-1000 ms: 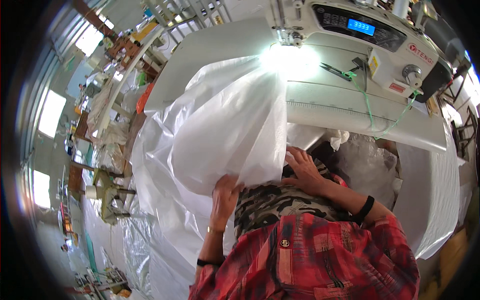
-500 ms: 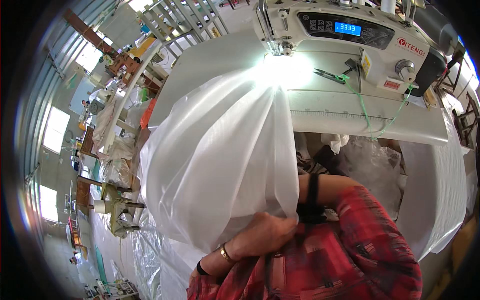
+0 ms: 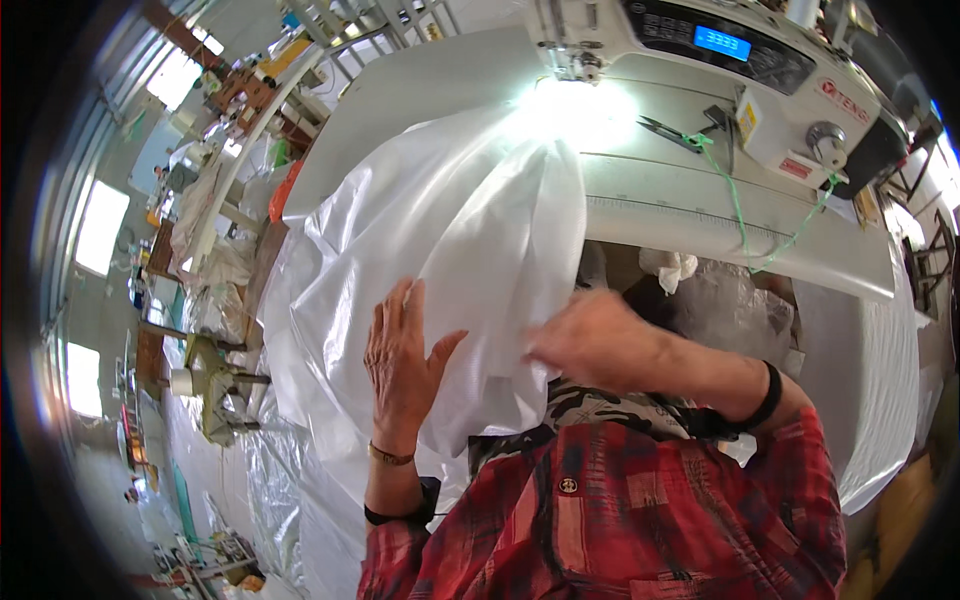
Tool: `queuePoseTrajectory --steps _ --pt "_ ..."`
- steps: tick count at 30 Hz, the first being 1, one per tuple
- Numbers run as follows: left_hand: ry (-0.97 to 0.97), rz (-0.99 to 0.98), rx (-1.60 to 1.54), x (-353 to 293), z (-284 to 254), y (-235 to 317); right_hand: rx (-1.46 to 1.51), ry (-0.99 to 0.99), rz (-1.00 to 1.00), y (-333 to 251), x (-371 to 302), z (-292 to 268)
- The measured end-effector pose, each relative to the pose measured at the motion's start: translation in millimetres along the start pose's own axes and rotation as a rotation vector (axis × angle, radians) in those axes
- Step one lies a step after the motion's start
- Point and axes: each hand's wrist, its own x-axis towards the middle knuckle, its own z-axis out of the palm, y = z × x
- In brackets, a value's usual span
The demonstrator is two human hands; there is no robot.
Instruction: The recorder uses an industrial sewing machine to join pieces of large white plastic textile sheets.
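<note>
A large sheet of white translucent woven plastic fabric (image 3: 470, 235) hangs in folds from the sewing machine (image 3: 575, 60) toward my lap. Its far end gathers in the glare under the machine's lamp, so the needle area cannot be made out. My left hand (image 3: 405, 345) is open over the sheet's lower middle, fingers stretched out and thumb apart. By the sheet's right edge is my right hand (image 3: 590, 340), bent at the knuckles. Motion smears its fingers, and whether they grip the sheet cannot be told.
Dark thread snips (image 3: 670, 133) tied to a green cord (image 3: 742, 220) lie on the machine table (image 3: 690, 180). Crumpled clear plastic (image 3: 735, 310) sits below the table's near edge. Frames, racks and bagged material fill the left side.
My left hand has released the sheet's lower edge and moved up and left, opening out. My right hand has come out from beneath the sheet to its right edge. The sheet has more creases.
</note>
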Motion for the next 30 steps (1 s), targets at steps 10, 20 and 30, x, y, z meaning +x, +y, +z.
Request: queuePoseTrajectory --steps 10,20,30 --pt "-0.017 -0.338 -0.29 4.2 72.7 -61.1 0.053 -0.331 -0.059 -8.3 36.9 58.0" --pt "0.134 -0.237 -0.411 47.6 9.1 -113.4 0.208 0.395 -0.006 -23.1 -54.0 -15.5" --pt "0.133 -0.169 -0.516 69.4 -11.7 -96.9 -0.033 -0.055 0.547 19.4 -85.7 7.4"
